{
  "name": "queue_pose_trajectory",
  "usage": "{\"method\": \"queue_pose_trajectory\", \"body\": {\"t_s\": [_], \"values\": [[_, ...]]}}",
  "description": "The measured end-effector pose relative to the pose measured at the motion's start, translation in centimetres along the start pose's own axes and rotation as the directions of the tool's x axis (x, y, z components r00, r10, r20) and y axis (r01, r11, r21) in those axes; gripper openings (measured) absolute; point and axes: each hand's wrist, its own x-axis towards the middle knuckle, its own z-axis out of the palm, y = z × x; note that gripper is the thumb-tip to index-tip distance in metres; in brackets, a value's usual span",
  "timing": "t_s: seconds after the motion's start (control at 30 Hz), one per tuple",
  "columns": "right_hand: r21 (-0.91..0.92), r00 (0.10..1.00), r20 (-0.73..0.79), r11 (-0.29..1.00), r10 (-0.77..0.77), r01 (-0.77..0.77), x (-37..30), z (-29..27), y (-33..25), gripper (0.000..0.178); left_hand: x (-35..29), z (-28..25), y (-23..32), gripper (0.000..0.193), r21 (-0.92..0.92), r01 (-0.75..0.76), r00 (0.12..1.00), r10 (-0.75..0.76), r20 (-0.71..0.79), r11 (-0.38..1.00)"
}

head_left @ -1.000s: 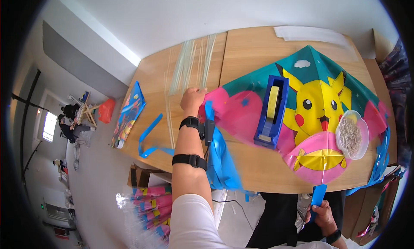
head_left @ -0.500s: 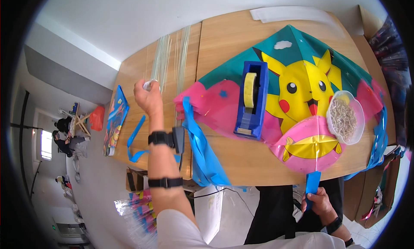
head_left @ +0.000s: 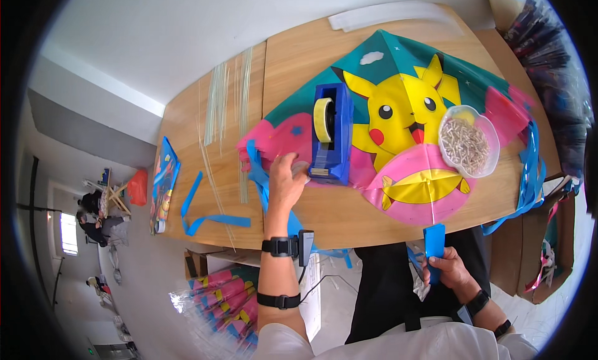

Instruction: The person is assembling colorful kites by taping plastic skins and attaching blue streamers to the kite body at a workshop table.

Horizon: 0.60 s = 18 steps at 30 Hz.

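My left hand (head_left: pixel 286 184) is closed around a small whitish object, mostly hidden by the fingers, too unclear to name. It is beside a blue tape dispenser (head_left: pixel 338 132) with a yellowish roll, which stands on a kite (head_left: pixel 405 73) showing a yellow cartoon character on green and pink. At the table's front edge my right hand (head_left: pixel 450 269) grips a blue ribbon (head_left: pixel 434 251) hanging from the kite's bottom tip. A clear scalloped bowl (head_left: pixel 492 143) full of small pale pieces rests on the kite's right side. More blue ribbon (head_left: pixel 253 157) hangs from its left corner.
Thin pale rods (head_left: pixel 216 104) lie at the table's left, some slanting toward the front edge. A loose blue strip (head_left: pixel 227 220) and a colourful flat pack (head_left: pixel 164 182) are nearby. Wrapped kites (head_left: pixel 227 297) stand below; a cardboard box (head_left: pixel 529 254) is at the right. People sit far left.
My left hand has moved right and nearer, from the rods to beside the tape dispenser. Some rods now slant toward the front edge. The right hand still holds the ribbon.
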Motion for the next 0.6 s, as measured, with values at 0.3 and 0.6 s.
{"method": "queue_pose_trajectory", "body": {"t_s": [0.3, 0.6], "values": [[-0.017, 1.000, 0.006, 1.000, 0.004, -0.003, -0.7, -0.6, -0.3, 0.015, -4.5, -1.0, 2.9, 0.028, 0.484, -0.157, 0.984, 0.175, 0.007, 0.861], [-0.042, 0.998, 0.000, 0.997, -0.059, 0.059, 0.3, 2.9, -2.4, 0.019, -7.7, 0.7, 4.7, 0.009, 0.008, -0.050, 0.935, 0.049, -0.351, 0.999]]}}
